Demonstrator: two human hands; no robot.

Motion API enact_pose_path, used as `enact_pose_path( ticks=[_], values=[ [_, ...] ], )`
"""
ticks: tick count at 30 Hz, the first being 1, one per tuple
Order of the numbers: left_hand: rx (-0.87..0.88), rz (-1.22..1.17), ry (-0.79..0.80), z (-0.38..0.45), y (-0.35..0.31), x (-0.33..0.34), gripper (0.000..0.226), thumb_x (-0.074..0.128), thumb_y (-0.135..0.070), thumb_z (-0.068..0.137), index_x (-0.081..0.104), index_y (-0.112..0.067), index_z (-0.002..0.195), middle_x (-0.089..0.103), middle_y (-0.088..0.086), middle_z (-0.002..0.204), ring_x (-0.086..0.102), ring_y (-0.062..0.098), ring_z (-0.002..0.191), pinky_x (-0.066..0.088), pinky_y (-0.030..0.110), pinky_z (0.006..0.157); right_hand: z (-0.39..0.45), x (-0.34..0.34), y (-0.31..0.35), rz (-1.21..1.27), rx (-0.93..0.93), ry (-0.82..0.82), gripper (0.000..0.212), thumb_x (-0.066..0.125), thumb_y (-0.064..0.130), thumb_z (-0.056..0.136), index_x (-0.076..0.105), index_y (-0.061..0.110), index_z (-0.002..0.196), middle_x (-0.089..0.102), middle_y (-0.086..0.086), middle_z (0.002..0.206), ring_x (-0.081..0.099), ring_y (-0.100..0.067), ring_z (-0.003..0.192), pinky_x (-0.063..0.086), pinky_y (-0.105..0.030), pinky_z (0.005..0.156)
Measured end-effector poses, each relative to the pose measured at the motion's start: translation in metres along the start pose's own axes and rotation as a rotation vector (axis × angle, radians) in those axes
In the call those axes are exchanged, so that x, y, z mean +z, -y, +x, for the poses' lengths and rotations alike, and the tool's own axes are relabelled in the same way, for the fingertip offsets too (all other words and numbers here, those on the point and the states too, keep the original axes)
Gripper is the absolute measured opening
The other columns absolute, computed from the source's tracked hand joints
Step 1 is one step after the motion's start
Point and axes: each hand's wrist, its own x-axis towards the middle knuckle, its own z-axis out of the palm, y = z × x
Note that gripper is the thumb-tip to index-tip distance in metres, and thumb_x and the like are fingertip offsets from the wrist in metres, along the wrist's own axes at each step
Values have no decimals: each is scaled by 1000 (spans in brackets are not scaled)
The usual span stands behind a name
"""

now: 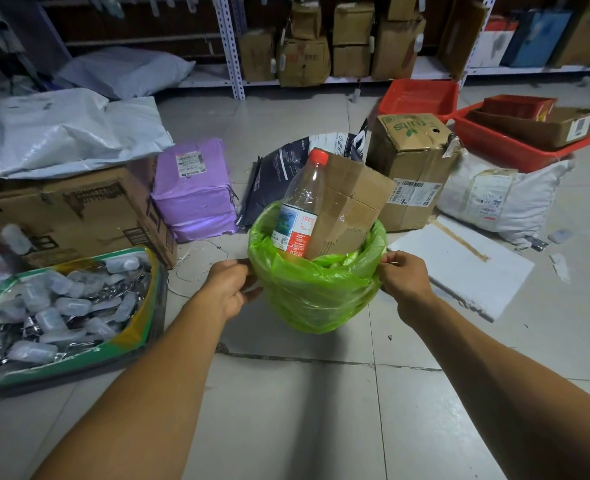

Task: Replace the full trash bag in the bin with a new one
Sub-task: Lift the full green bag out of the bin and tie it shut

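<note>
One green trash bag (316, 289), two hands pinching rim, left hand (229, 289), right hand (406, 277)

Head camera looks forward and down, close over the floor (286, 410) and shelves (231, 46).

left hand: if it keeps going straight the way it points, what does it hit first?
The left hand points forward and right, its fingers already at the green trash bag over the bin's side. Going on, it would press into that bag first; depth is unclear.
</note>
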Motion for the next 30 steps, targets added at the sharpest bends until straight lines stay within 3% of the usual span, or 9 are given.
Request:
enact_pose_path(
  ticks=[3, 6, 7, 10, 11, 15, 20, 26, 30],
  values=[
    [-1, -2, -12, -4, -3, -2, 31, 45, 6, 89, 63, -14, 73, 57, 5, 68, 51, 18, 62, 49, 34, 67, -4, -3, 6, 18, 9, -53, 21, 60, 2, 76, 64, 12, 93, 67, -13, 86, 62, -25, 74, 53, -38, 69],
    [1, -115, -53, -8, -12, -10, 22, 45, -6, 92, 61, -13, 79, 62, 7, 75, 57, 22, 71, 49, 36, 67, -3, -6, 7, -33, 72, -47, 59, 65, 7, 75, 51, 7, 131, 59, -14, 115, 64, -30, 98, 56, -41, 87],
    [-5, -147, -52, -8, -15, -13, 21, 45, -9, 92, 61, -12, 80, 64, 8, 74, 59, 23, 71, 50, 37, 67, -3, -8, 7, -63, 95, -5, 58, 65, 6, 74, 51, 3, 130, 57, -16, 114, 64, -30, 98, 56, -42, 89],
    [-18, -154, 3, -12, -21, -19, 22, 43, -15, 93, 62, -12, 84, 70, 4, 58, 62, 23, 69, 52, 37, 62, -13, -11, 13, -162, 147, 127, 6, 56, -1, 79, 61, -2, 75, 53, -14, 74, 55, -23, 64, 55, -32, 69],
    [-23, -132, 22, -13, -22, -20, 22, 44, -17, 93, 64, -12, 86, 71, 4, 60, 64, 23, 70, 54, 35, 59, -14, -11, 15, -182, 162, 134, 13, 55, -1, 81, 57, -1, 68, 51, -12, 67, 52, -21, 59, 54, -30, 63],
    [-16, -56, 123, -17, -27, -25, 25, 55, -21, 91, 70, -8, 107, 74, 11, 88, 70, 25, 73, 60, 35, 60, -14, -11, 19, -123, 162, 74, 11, 52, 6, 83, 61, 0, 83, 58, -15, 84, 58, -25, 79, 54, -35, 73],
    [-10, -114, 256, -26, -49, -27, 23, 51, -23, 95, 67, -11, 83, 72, 4, 62, 69, 16, 51, 59, 30, 52, -8, -22, 33, 35, 222, 105, 17, 46, 11, 90, 54, 7, 103, 55, -14, 109, 55, -28, 99, 50, -45, 93],
    [115, -374, 165, -20, -75, -16, 19, 50, -8, 92, 64, -4, 81, 71, 4, 62, 68, 11, 52, 57, 21, 52, -7, -22, 45, 311, 287, 83, 11, 48, 5, 85, 57, 5, 91, 55, -11, 72, 55, -22, 63, 58, -35, 66],
    [42, -171, 197, -11, -79, -3, 15, 48, -6, 94, 60, -4, 85, 68, 2, 54, 64, 9, 44, 55, 19, 44, 6, -22, 54, 404, 224, -11, 11, 55, -2, 84, 53, 9, 81, 53, -15, 76, 56, -26, 67, 56, -34, 67]
  ],
)
